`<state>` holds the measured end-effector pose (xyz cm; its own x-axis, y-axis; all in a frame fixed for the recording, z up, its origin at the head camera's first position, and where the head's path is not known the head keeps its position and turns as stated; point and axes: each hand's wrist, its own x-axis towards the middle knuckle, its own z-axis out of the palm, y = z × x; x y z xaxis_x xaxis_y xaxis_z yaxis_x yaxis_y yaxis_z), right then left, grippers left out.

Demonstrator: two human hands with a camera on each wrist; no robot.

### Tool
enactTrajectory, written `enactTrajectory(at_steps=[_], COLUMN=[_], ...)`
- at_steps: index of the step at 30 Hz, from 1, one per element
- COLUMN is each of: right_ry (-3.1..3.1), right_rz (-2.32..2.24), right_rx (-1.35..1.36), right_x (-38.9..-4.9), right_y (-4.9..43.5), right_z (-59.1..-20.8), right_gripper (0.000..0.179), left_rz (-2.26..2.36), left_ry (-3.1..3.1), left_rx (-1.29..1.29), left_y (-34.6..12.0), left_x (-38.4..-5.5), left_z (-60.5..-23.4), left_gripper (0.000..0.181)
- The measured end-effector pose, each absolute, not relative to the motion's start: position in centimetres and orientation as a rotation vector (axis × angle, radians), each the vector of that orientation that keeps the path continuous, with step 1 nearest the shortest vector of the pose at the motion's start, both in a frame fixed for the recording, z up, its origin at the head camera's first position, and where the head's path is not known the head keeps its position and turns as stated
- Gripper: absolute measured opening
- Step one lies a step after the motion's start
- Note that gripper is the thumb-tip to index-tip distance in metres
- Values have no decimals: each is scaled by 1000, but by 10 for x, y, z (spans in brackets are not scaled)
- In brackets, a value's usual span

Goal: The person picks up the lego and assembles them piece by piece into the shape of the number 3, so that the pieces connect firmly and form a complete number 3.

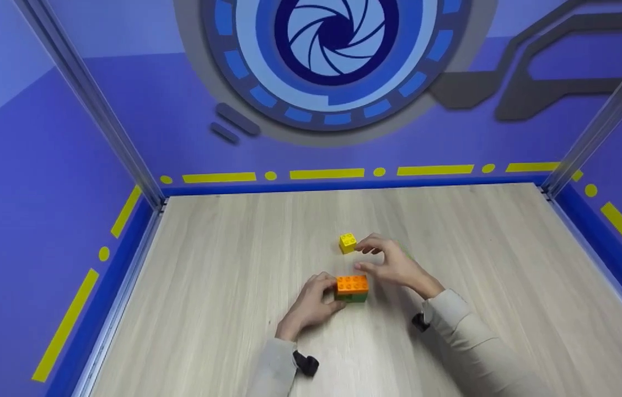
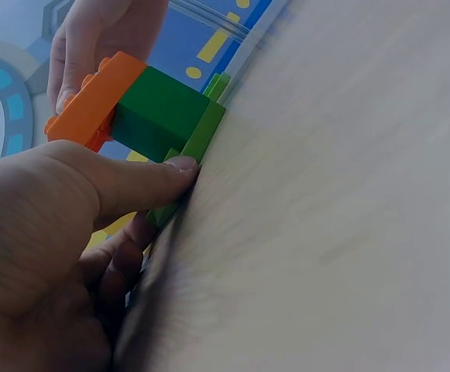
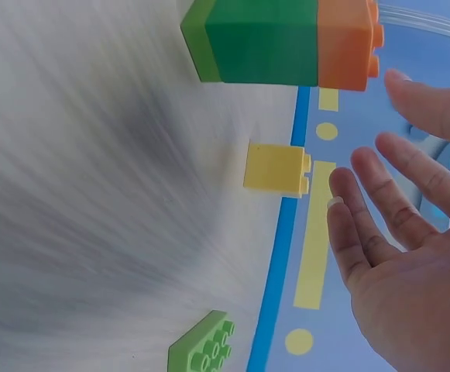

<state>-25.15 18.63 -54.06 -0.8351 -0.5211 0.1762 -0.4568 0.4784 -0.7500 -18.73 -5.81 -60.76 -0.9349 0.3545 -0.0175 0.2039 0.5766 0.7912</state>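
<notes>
In the head view my left hand [image 1: 312,304] holds a small stack of toy building bricks from its left side. The stack has an orange brick [image 1: 352,283] on top, a dark green brick [image 2: 163,112] in the middle and a light green flat brick [image 2: 206,128] at the bottom. My left thumb [image 2: 151,184] presses on the light green layer; the fingers behind are partly hidden. Above and right of the stack, my right hand [image 1: 395,266] hovers with spread fingers and holds nothing. Its fingertips are near a yellow brick [image 1: 347,242] standing on the table.
A loose light green brick [image 3: 200,349] lies on the table, mostly hidden by my right hand in the head view. The pale wooden table [image 1: 223,248] is bounded by blue printed panels [image 1: 123,110] and metal frame posts [image 1: 98,105].
</notes>
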Motion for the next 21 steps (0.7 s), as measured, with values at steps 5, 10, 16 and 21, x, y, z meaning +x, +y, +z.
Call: enactTrajectory(at_steps=[5,10,16,21], right_ry=[2642,2660,2692,2698], right_rz=[-1296,-1309,-1300,-1294], right_rx=[-835,-857,-857,-831], right_x=[-257,-263,-268,-272], right_y=[184,181,177,174], right_z=[-541,-543,-544,-544], right_gripper=[36,36,38,39], left_rz=[1294,1303,1285,1290], left_ry=[2623,2622,2649,2647], left_rx=[469,479,514,508], left_y=[-58,-59,-58,-59], left_x=[-187,-186,-186,-187], left_z=[-607,-606,-607,-606], left_gripper=[39,40,37,37])
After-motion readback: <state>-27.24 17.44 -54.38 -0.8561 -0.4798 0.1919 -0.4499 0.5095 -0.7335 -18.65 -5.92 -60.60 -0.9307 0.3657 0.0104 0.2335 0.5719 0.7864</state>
